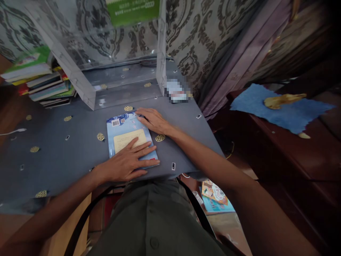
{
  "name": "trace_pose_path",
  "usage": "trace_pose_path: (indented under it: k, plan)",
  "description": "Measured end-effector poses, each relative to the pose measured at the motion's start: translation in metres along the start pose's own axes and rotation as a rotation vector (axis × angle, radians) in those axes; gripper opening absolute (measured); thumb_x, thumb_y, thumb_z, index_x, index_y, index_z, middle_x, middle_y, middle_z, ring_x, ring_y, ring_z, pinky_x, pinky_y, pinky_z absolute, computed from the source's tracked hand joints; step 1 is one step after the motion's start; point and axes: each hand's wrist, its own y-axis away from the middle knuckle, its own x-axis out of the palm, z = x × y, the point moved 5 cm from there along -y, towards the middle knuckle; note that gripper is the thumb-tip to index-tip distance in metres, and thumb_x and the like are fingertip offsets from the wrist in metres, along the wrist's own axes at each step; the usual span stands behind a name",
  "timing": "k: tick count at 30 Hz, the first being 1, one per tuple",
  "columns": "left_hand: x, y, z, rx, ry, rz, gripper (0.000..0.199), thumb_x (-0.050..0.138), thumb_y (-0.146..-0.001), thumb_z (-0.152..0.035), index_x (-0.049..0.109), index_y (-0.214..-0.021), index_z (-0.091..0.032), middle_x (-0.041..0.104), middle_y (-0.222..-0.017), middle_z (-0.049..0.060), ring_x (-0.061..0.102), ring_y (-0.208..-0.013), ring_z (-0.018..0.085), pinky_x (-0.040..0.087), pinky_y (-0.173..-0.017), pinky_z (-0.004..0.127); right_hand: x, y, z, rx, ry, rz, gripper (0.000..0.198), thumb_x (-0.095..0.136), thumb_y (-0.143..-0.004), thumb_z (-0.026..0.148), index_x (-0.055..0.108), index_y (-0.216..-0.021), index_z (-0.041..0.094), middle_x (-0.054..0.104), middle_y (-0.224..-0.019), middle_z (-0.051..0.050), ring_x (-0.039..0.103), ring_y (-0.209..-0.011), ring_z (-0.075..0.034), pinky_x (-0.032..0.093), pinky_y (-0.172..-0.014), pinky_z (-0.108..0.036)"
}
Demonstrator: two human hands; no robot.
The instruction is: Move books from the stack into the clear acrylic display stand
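A blue book (110, 137) with a cream text panel and a barcode lies flat on the grey pineapple-print tablecloth (82, 149). Across its lower part rests my left hand (130, 160), fingers spread and lying flat. My right hand (153, 120) touches the book's upper right corner, its fingers stretched out and slightly bent over the edge. Neither hand grips anything. Behind the book stands a clear plastic rack (125, 96), with a green book (134, 12) high up in it.
Stacked books (50, 81) stand left of the rack. A blurred-out small item (177, 90) lies right of it. A white cable (13, 131) lies at the far left. Right of the table, a blue cloth (250, 103) covers part of a dark red surface. Colourful books (215, 195) lie below the table.
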Motion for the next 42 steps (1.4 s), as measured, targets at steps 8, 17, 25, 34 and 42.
trace_pose_path:
  k: [8, 17, 25, 34, 42]
  plan:
    - [0.010, -0.022, 0.012, -0.170, -0.168, -0.194, 0.047, 0.032, -0.107, -0.043, 0.039, -0.153, -0.036, 0.025, -0.168, 0.004, 0.020, -0.156, 0.029, 0.010, -0.125, 0.062, -0.014, -0.001, 0.003, 0.002, -0.188, -0.017, 0.046, 0.034, -0.106, 0.044, 0.059, -0.136, 0.020, 0.064, -0.140, -0.007, 0.058, -0.131, -0.022, 0.041, -0.113, -0.043]
    - [-0.008, -0.045, 0.042, -0.418, -0.207, -0.346, 0.052, 0.026, -0.107, -0.048, 0.043, -0.152, -0.029, 0.029, -0.166, 0.012, 0.023, -0.154, 0.033, 0.019, -0.120, 0.066, -0.028, 0.019, 0.008, 0.117, -0.278, -0.064, 0.054, 0.030, -0.106, 0.054, 0.064, -0.132, 0.021, 0.072, -0.124, -0.008, 0.066, -0.115, -0.021, 0.050, -0.103, -0.040]
    - [-0.018, -0.031, 0.063, -0.218, -0.145, -0.279, 0.046, 0.027, -0.108, -0.043, 0.050, -0.147, -0.035, 0.032, -0.165, 0.007, 0.024, -0.154, 0.028, 0.020, -0.122, 0.059, -0.034, 0.063, 0.017, 0.144, -0.295, -0.141, 0.056, 0.032, -0.105, 0.056, 0.072, -0.121, 0.021, 0.076, -0.112, -0.008, 0.069, -0.108, -0.023, 0.052, -0.097, -0.039]
    - [-0.019, 0.002, 0.064, -0.009, -0.072, -0.196, 0.042, 0.034, -0.107, -0.040, 0.050, -0.146, -0.039, 0.028, -0.167, 0.002, 0.024, -0.154, 0.025, 0.017, -0.125, 0.057, -0.031, 0.070, 0.029, 0.060, -0.094, -0.085, 0.047, 0.034, -0.107, 0.045, 0.073, -0.113, 0.019, 0.076, -0.109, -0.009, 0.068, -0.102, -0.023, 0.051, -0.094, -0.039]
    - [-0.009, 0.054, 0.047, 0.043, -0.071, -0.195, 0.040, 0.044, -0.105, -0.033, 0.054, -0.142, -0.041, 0.033, -0.165, 0.001, 0.027, -0.153, 0.025, 0.019, -0.125, 0.057, -0.025, 0.075, 0.040, -0.094, 0.124, -0.099, 0.033, 0.044, -0.104, 0.033, 0.072, -0.115, 0.017, 0.076, -0.116, -0.011, 0.062, -0.124, -0.027, 0.045, -0.106, -0.051]
